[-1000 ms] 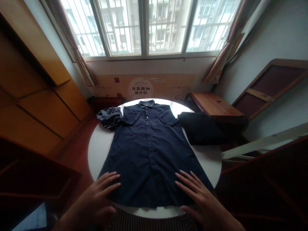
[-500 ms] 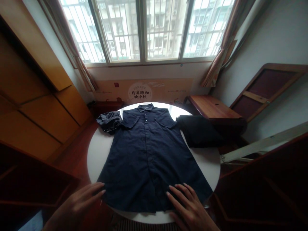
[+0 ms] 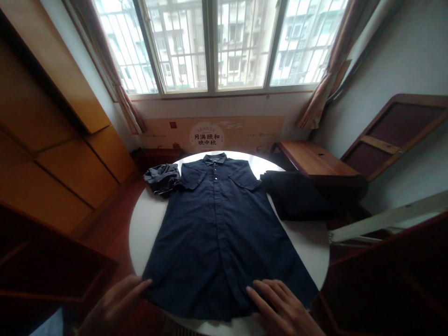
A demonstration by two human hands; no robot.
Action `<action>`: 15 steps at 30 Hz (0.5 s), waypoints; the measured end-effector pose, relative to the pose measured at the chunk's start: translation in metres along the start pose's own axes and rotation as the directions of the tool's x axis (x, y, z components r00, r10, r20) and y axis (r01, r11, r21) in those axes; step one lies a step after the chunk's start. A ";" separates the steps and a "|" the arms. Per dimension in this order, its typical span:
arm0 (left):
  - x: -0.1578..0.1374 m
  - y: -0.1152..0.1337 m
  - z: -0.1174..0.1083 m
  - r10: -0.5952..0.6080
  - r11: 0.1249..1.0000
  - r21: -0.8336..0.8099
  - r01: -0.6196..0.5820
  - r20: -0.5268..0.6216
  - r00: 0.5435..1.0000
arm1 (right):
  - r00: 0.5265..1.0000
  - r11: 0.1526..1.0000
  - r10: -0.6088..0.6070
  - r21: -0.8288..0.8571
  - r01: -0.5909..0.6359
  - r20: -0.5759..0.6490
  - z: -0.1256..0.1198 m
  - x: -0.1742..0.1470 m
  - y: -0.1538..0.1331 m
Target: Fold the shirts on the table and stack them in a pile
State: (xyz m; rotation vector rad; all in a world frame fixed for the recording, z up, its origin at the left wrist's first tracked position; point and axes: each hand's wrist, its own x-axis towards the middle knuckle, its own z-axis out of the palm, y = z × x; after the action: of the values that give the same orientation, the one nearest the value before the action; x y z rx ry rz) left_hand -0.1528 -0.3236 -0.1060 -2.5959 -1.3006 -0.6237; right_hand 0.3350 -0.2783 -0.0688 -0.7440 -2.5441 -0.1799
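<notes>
In the head view, a dark navy short-sleeved shirt (image 3: 196,233) lies spread front up across a round white table (image 3: 145,231), from the centre of the frame down to the lower edge. Its collar (image 3: 215,159) points to the top of the frame, both sleeves are turned in over the chest, and its hem runs across the bottom centre.

The left hand (image 3: 117,301) is at the lower left, beside the shirt's lower left corner, with its fingertips meeting the edge of the cloth there. Whether they pinch it cannot be told, since the thumb is hidden. The right hand (image 3: 283,310) is at the lower right of centre, its slightly bent fingers on the front of the shirt near the hem, inward from the lower right corner. Whether it grips the cloth cannot be told either. Most of the shirt stretches above and between the two hands.

A crumpled grey garment (image 3: 162,178) sits left of centre, beside the shirt's sleeve. A folded black cloth (image 3: 297,196) lies right of centre, by the other sleeve, reaching past the table's rim.
</notes>
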 end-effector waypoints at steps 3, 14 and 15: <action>0.002 0.001 -0.003 0.032 0.999 0.006 -0.033 0.029 0.999 | 0.998 0.993 -0.053 -0.107 0.056 0.023 -0.013 -0.013 0.013; 0.015 0.004 0.002 0.019 1.000 0.004 -0.019 0.016 1.000 | 0.987 0.985 -0.163 -0.052 0.162 -0.009 0.008 0.005 0.000; 0.014 0.004 0.002 0.017 1.000 0.001 -0.017 0.023 1.000 | 0.987 0.987 -0.157 -0.023 0.157 -0.015 0.010 0.007 -0.001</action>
State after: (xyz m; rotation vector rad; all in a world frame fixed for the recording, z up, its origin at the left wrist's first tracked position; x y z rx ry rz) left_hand -0.1418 -0.3154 -0.1017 -2.6177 -1.2843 -0.5914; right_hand 0.3250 -0.2735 -0.0747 -0.5470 -2.5883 -0.2647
